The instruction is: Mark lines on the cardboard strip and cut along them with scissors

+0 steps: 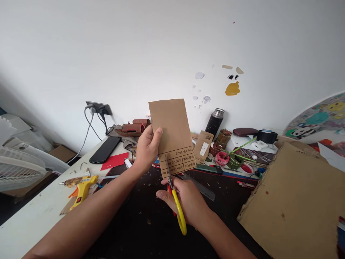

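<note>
My left hand grips the left edge of a brown cardboard piece, thumb on its front face. The piece is held up off the table and carries printed black text near its lower end. My right hand is closed around scissors with yellow and red handles. Their blades point up and lie against the printed lower part of the cardboard, near its left side. Whether the blades are fully closed is hard to make out.
To the left are a yellow glue gun, a black phone and a white fan. Behind stand a brown model boat and a black thermos. Paint pots and a large cardboard sheet lie to the right.
</note>
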`<state>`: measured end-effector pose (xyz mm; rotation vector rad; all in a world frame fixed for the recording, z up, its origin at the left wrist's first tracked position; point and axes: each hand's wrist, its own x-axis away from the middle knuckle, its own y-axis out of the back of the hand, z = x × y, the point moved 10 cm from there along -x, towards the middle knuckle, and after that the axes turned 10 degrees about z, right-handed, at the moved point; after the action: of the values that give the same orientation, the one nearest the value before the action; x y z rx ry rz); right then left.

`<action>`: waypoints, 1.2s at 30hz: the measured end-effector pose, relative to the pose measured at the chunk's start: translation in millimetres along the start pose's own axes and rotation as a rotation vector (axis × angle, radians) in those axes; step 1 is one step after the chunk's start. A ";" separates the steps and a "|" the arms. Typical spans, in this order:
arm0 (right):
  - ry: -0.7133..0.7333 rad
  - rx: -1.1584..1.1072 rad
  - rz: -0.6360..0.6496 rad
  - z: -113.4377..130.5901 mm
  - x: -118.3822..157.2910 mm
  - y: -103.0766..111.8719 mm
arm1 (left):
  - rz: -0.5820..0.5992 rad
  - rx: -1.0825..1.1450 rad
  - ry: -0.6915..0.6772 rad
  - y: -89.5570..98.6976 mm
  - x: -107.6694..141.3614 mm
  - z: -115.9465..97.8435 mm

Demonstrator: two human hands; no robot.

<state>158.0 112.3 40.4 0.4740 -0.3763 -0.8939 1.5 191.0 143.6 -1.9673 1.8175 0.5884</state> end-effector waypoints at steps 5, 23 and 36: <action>0.012 0.024 -0.019 -1.6 -1.8 2.4 | -0.018 0.000 -0.003 1.6 0.6 3.0; -0.072 -0.349 0.015 -18.8 -8.0 -11.4 | -0.085 0.021 0.039 10.8 1.1 21.9; 0.042 0.003 -0.137 0.3 -2.2 10.8 | -0.101 -0.020 0.020 11.5 3.9 19.5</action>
<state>163.6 119.8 46.2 0.5252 -0.3099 -1.0142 -10.4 197.7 125.2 -2.0712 1.7178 0.5586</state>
